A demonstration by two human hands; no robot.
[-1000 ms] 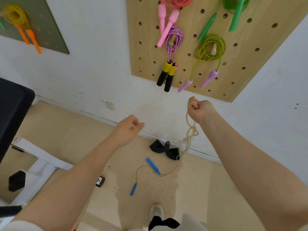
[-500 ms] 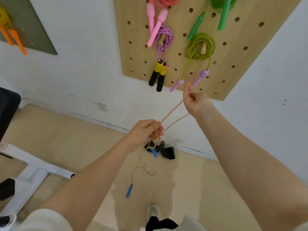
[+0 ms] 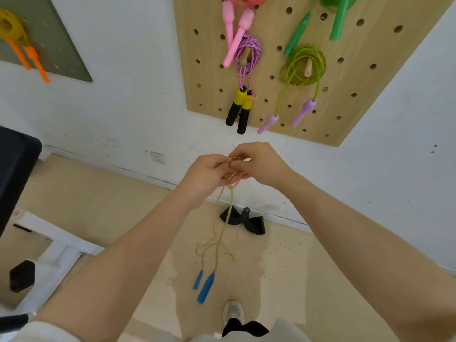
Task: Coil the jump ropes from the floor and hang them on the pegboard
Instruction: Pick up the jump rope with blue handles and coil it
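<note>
A tan jump rope (image 3: 223,218) with blue handles (image 3: 206,287) hangs from my two hands, both handles dangling off the floor. My left hand (image 3: 206,176) grips several coils of it, and my right hand (image 3: 259,164) pinches a loop at the top of the same bundle. The hands meet just below the wooden pegboard (image 3: 350,77). On its pegs hang a purple rope with yellow and black handles (image 3: 243,104), a lime rope with lilac handles (image 3: 302,67), a pink-handled rope (image 3: 237,30) and a green-handled rope (image 3: 338,18).
A black strap (image 3: 243,220) lies on the floor by the wall. A grey-green board (image 3: 64,53) at the left holds a yellow rope with orange handles (image 3: 27,53). White frame rails (image 3: 56,245) and black equipment (image 3: 14,169) stand left. My shoe (image 3: 233,312) is below.
My hands have come together from apart, gathering the rope into coils. Both blue handles have lifted off the floor and now dangle.
</note>
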